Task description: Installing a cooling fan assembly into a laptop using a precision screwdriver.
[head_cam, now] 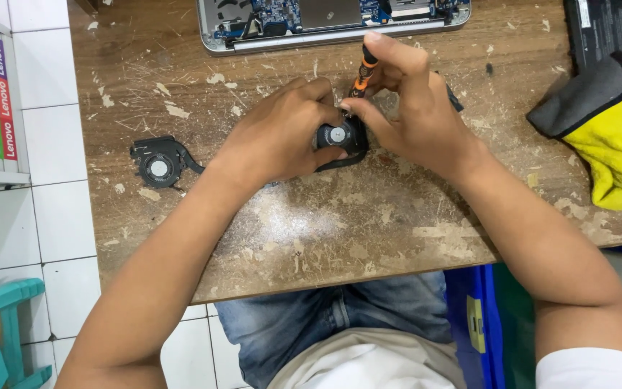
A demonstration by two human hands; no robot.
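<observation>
- Two forearms are seen reaching up from the lower frame over a worn wooden table (311, 238).
- At centre frame, a small black fan (340, 137) with a pale round hub is pressed to the tabletop by the left hand (278, 133), fingers curled closed around its left edge.
- An orange-and-black screwdriver (363, 72) is pinched upright by the right hand (412, 108), its tip set at the fan's upper edge.
- A second black fan (160, 162) lies apart at centre left.
- A yellow and grey cloth (606, 133) is seen at the right edge.
- An opened laptop base (332, 21), circuit board exposed, lies along the top edge.
</observation>
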